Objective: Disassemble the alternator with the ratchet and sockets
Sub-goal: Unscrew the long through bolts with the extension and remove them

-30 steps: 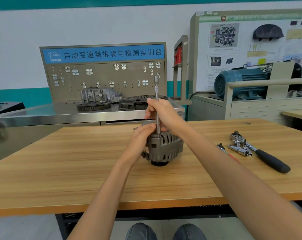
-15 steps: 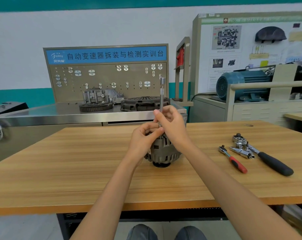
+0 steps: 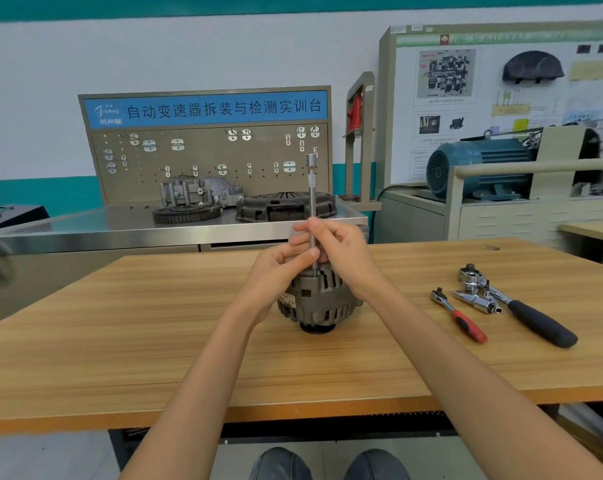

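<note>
Both hands meet over the ribbed grey metal alternator (image 3: 319, 297) standing on the wood-grain table (image 3: 120, 341): the right hand (image 3: 341, 252) curls round a slim steel extension bar (image 3: 312, 199) rising upright, the left hand (image 3: 279, 268) pinches its lower shaft. Right of them lie a red-handled ratchet (image 3: 461, 317), shiny sockets (image 3: 476, 299) and a black-gripped ratchet (image 3: 525, 311).

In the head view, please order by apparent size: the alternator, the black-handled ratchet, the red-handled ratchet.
1. Alternator, largest, though the hands partly hide it.
2. Black-handled ratchet, the longer tool.
3. Red-handled ratchet, smallest.
All lie about equally far away, so the order seems safe.
</note>
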{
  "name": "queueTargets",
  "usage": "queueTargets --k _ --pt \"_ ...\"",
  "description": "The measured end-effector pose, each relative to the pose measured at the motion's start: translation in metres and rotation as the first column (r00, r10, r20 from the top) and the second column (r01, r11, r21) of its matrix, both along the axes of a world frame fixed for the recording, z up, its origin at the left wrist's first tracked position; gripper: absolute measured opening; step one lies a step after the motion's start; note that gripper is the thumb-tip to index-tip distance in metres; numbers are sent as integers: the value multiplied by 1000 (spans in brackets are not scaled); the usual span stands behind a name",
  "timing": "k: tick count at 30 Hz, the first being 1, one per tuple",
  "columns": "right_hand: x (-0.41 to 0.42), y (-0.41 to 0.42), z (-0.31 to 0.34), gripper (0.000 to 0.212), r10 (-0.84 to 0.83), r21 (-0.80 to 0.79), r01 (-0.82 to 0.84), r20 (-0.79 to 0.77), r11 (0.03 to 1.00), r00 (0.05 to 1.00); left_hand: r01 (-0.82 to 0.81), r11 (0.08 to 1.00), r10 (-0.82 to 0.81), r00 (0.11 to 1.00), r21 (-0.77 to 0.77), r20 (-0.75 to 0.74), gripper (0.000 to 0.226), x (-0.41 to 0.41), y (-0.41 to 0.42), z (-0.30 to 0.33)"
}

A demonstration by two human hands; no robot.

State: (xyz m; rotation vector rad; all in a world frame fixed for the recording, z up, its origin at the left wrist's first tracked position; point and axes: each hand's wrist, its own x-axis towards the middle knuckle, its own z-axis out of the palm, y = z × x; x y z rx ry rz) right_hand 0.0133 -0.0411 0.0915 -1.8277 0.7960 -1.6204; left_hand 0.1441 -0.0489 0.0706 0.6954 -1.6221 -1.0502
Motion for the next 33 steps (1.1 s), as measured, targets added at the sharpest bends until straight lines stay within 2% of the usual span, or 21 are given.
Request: queueTargets --k 2,6,8,12,17,20,24,29,33 --pt "1 -1 -1 22 -16 -18 16 -19 1000 1000 -30 999 30 999 -21 16 10 0 -1 3" --pt "0 -3 -4 8 -32 -12 32 13 999 999 -80 996 83 995 -49 54 2 -1 -5 4" --pt "-5 -5 -5 4 -56 2 56 21 998 998 -90 994 92 995 -54 34 7 -4 -5 2" --pt "-10 -5 -4 6 -62 14 62 -4 998 998 -113 992 113 993 -51 14 4 -9 -6 -1" --pt "-11 -5 -4 11 1 1 -1 12 1000 1000 6 1000 -5 1000 -14 24 17 -3 -2 0" --pt "-9 -3 -4 16 27 -5 -27 4 1000 1000 20 1000 -20 999 -2 36 21 -1 -1 0" --pt "-8 -1 -5 21 4 0 -4 -17 1000 1000 -13 1000 13 999 3 -45 13 -6 0 0" --pt "-6 -2 -7 13 -11 68 10 21 998 1000 -51 999 51 998 6 -39 8 -9 0 1" --pt "-6 -3 -7 8 -23 48 21 38 999 999 -102 995 102 994 4 -44 4 -11 0 2"
